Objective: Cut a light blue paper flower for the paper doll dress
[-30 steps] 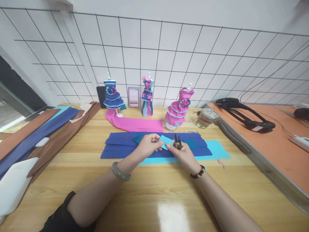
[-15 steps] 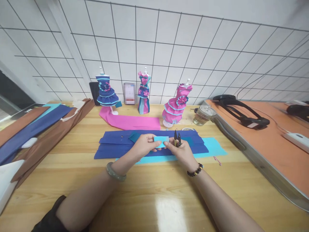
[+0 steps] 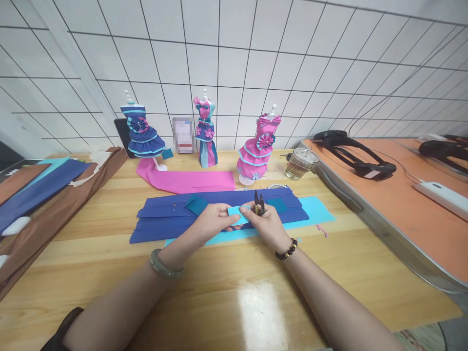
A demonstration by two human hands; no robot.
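A small light blue piece of crepe paper (image 3: 236,211) is pinched between my two hands above the sheets. My left hand (image 3: 215,220) grips its left end, thumb on top. On the right end press the thumb and fingers of my right hand (image 3: 266,222), which also carries dark thread snips (image 3: 259,202), their two pointed tips upward and apart. Beneath lie dark blue crepe paper strips (image 3: 153,229), with a light blue sheet (image 3: 318,209) partly under them. Teal pieces (image 3: 195,204) rest on the dark blue; my right hand partly covers another.
Behind stand small dress forms in blue (image 3: 142,131), mixed colours (image 3: 206,131) and pink (image 3: 258,146). A pink strip (image 3: 197,181) lies before them. Right of these are a glass of liquid (image 3: 302,163) and a black headset (image 3: 354,153). Brown fabric (image 3: 54,214) covers the left side.
The camera view has shifted, so the scene sits further left. Both hands keep hold of the light blue paper; my right thumb now covers more of its right end, and it looks slightly tilted.
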